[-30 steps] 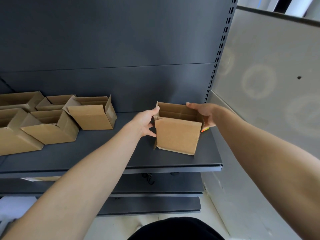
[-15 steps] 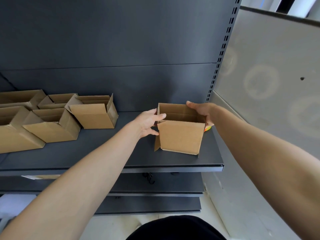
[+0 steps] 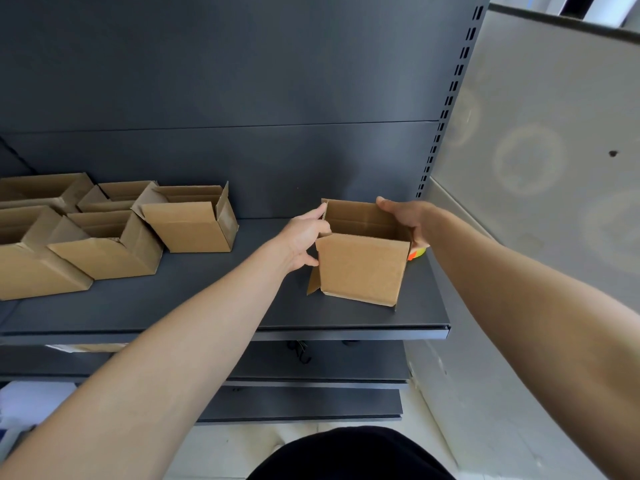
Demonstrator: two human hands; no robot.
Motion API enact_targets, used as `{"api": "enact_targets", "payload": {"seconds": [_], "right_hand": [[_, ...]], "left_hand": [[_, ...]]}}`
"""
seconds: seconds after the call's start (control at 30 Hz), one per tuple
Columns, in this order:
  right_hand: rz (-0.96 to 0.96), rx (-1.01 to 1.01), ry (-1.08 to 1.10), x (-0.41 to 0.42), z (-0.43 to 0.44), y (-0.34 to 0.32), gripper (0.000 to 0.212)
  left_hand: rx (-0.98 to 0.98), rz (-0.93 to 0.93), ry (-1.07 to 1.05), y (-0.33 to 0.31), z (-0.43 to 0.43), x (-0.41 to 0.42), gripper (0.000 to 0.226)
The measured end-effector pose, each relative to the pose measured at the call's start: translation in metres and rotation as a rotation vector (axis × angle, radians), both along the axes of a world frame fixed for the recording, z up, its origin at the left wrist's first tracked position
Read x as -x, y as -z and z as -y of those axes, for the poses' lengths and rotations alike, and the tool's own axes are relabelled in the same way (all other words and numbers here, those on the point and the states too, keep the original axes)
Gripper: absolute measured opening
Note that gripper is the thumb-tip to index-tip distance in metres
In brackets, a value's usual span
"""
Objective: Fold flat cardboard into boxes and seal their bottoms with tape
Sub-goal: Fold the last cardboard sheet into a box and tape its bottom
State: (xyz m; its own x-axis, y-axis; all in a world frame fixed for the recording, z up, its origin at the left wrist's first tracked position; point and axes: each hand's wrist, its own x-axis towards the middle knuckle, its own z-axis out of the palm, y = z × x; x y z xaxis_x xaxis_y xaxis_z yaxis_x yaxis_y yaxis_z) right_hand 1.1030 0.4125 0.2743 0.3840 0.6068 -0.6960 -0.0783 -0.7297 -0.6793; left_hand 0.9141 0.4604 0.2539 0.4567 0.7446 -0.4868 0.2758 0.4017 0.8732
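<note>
Standing upright at the right end of the dark shelf [image 3: 207, 299], the open-topped box [image 3: 362, 268] shows only its inner cardboard walls. The left hand [image 3: 301, 237] grips its left wall with curled fingers, and the right hand [image 3: 407, 216] hooks over its right rim. Other open boxes [image 3: 188, 225] sit grouped at the shelf's left, and since half a second ago the held box has stayed in place.

Open-top box [image 3: 362, 268] is on the shelf [image 3: 207, 306] toward its R end, near the front edge; can't tell if it rests flat. L hand [image 3: 304, 237] grips box's L wall and R hand [image 3: 403, 216] its R rear corner, w/ box btwn them. Small object [image 3: 417, 253] sits just behind box's R side, partly hidden. Five other boxes [image 3: 104, 251] cluster at the shelf's L end in two rows, well apart from it. Back panel [image 3: 242, 168] is behind, slotted upright [image 3: 446, 109] at its R, lower shelves [image 3: 311, 403] beneath.
</note>
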Motion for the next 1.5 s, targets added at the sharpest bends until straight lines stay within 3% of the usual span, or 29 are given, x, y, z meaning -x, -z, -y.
{"api": "enact_targets", "payload": {"seconds": [0.17,0.3,0.4,0.6,0.67,0.83,0.97,1.13,1.27,1.4,1.5], "right_hand": [[-0.012,-0.017,-0.01,-0.001,0.0,0.003,0.055],[-0.023,-0.036,-0.031,-0.003,0.002,0.004,0.054],[-0.148,-0.08,-0.059,-0.014,0.008,0.004,0.054],[-0.451,-0.296,-0.094,-0.043,0.035,0.022,0.023],[-0.513,-0.325,-0.114,-0.047,0.041,0.029,0.034],[-0.387,-0.238,-0.1,-0.043,0.037,0.034,0.009],[-0.155,-0.109,-0.228,-0.034,0.029,0.029,0.018],[0.094,-0.111,-0.212,-0.021,0.023,0.031,0.014],[0.073,-0.114,-0.169,-0.018,0.024,0.03,0.012],[0.003,-0.116,-0.116,-0.019,0.023,0.03,0.013],[-0.062,-0.127,-0.138,-0.019,0.025,0.031,0.019]], "left_hand": [[0.042,-0.015,0.145,-0.001,0.005,0.0,0.065],[0.076,0.012,0.081,0.002,0.004,0.001,0.05],[0.1,0.049,0.078,0.006,0.002,0.006,0.056],[0.104,0.078,0.114,0.01,0.002,0.006,0.067],[0.109,0.077,0.157,0.01,0.001,0.006,0.07],[0.116,0.073,0.233,0.007,-0.002,0.006,0.074],[0.104,0.076,0.273,0.006,-0.001,0.004,0.075],[0.135,0.117,0.247,0.009,0.0,0.009,0.069],[0.089,0.104,0.286,0.01,-0.002,0.017,0.052],[0.05,0.023,0.445,0.018,-0.01,0.023,0.068],[0.001,-0.086,0.422,0.02,-0.009,0.022,0.058]]}}
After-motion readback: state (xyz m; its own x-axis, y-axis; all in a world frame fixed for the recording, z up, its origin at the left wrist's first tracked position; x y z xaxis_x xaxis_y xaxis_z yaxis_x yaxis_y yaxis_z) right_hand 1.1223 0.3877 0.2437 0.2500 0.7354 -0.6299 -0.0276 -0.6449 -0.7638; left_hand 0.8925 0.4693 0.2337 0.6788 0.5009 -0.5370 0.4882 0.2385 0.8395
